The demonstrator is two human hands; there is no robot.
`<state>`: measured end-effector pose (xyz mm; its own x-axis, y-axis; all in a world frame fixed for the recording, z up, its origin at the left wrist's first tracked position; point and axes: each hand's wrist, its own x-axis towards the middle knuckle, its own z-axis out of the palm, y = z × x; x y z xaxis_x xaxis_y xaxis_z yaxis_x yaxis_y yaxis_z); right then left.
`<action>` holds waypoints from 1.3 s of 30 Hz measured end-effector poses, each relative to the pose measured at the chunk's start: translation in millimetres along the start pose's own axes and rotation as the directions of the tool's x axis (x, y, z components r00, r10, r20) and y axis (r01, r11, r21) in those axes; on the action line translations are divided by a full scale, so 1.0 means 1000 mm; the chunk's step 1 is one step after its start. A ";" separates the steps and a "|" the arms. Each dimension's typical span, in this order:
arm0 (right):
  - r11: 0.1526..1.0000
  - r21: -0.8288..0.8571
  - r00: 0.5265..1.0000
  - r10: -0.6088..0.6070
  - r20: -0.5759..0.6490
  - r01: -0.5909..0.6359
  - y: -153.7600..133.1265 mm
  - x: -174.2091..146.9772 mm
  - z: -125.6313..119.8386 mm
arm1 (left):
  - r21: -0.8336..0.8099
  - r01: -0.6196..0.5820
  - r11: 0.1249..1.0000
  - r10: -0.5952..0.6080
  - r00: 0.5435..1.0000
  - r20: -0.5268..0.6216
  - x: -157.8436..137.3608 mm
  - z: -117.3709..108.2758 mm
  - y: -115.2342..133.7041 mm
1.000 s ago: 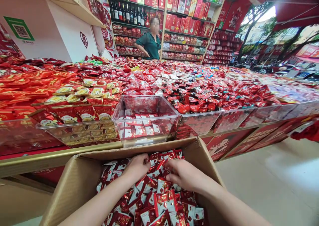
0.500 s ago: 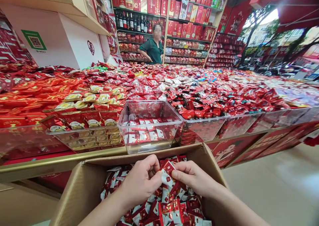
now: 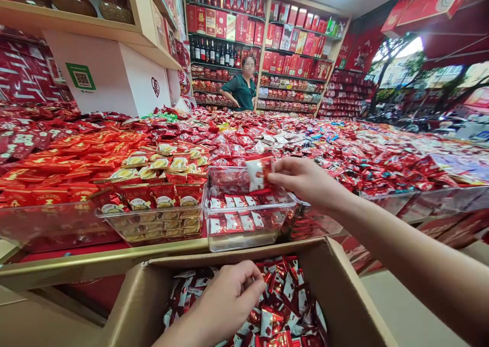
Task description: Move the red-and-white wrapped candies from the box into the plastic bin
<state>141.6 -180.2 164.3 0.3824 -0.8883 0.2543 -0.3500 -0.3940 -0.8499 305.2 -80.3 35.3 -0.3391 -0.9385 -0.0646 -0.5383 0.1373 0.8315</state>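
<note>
My right hand [image 3: 296, 176] pinches a red and white candy packet [image 3: 258, 174] by its right edge. It holds the packet upright above a clear plastic bin [image 3: 244, 242], in which similar packets stand in rows. Lower down, my left hand [image 3: 239, 291] is over an open cardboard box [image 3: 355, 296]. Its fingers are curled in towards the thumb, and no packet shows in them. Loose red and white packets [image 3: 272, 320] fill the box beneath that hand.
Left of the bin stands another clear bin of durian packets [image 3: 156, 199]. Heaps of red packets [image 3: 382, 158] spread across the counter behind. A gold counter edge [image 3: 114, 260] runs behind the box. A person [image 3: 242, 89] in a green shirt stands before the back shelves.
My right hand has lifted the packet up and forward, out of the box to above the bin. My left hand has let go of it and stays low. The view has tilted up slightly.
</note>
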 end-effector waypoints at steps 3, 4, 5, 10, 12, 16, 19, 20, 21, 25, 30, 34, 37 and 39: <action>0.954 -0.071 0.928 0.299 0.224 -0.291 0.004 0.049 0.032 | 0.168 -0.062 0.984 0.056 0.998 0.039 -0.003 0.003 -0.005; 0.925 -0.111 0.879 0.379 0.289 -0.363 0.008 0.061 0.044 | 0.213 -0.078 0.974 0.068 0.996 0.051 -0.003 0.003 -0.007; 0.898 -0.149 0.833 0.439 0.336 -0.413 0.012 0.069 0.056 | 0.252 -0.089 0.964 0.076 0.995 0.061 -0.004 0.003 -0.009; 0.789 -0.292 0.629 0.610 0.482 -0.541 0.035 0.082 0.100 | 0.370 -0.100 0.923 0.067 0.993 0.100 -0.005 0.004 -0.022; 0.770 -0.315 0.579 0.630 0.518 -0.555 0.042 0.082 0.106 | 0.391 -0.104 0.915 0.062 0.991 0.120 -0.006 0.004 -0.024; 0.751 -0.333 0.526 0.645 0.555 -0.570 0.047 0.081 0.107 | 0.410 -0.152 0.899 0.072 0.976 0.206 -0.007 0.004 -0.020; 0.743 -0.324 0.515 0.649 0.559 -0.585 0.048 0.079 0.107 | 0.412 -0.206 0.888 0.087 0.953 0.289 -0.004 0.004 -0.016; 0.744 -0.316 0.518 0.648 0.558 -0.589 0.048 0.079 0.107 | 0.413 -0.217 0.884 0.092 0.949 0.302 -0.003 0.004 -0.016; 0.746 -0.311 0.522 0.645 0.557 -0.590 0.049 0.078 0.108 | 0.419 -0.227 0.879 0.097 0.946 0.308 -0.003 0.004 -0.016; 0.767 -0.323 0.539 0.626 0.563 -0.554 0.051 0.078 0.109 | 0.440 -0.225 0.869 0.098 0.951 0.293 -0.005 0.005 -0.020; 0.806 -0.367 0.579 0.590 0.563 -0.464 0.051 0.081 0.107 | 0.466 -0.202 0.862 0.073 0.957 0.281 -0.010 0.004 -0.023; 0.866 -0.375 0.596 0.500 0.628 -0.331 0.050 0.082 0.105 | 0.480 -0.194 0.856 0.057 0.957 0.285 -0.012 0.003 -0.022; 0.911 -0.392 0.570 0.390 0.723 -0.127 0.048 0.080 0.105 | 0.483 -0.184 0.856 0.038 0.954 0.297 -0.012 0.006 -0.025; 0.916 -0.398 0.563 0.351 0.748 -0.043 0.046 0.078 0.105 | 0.487 -0.169 0.857 0.018 0.954 0.299 -0.011 0.008 -0.028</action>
<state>245.3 -242.9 96.5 0.7321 -0.4615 -0.5010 -0.6775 -0.4171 -0.6058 317.4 -70.6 8.4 -0.5639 -0.7984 -0.2112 -0.7797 0.4304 0.4548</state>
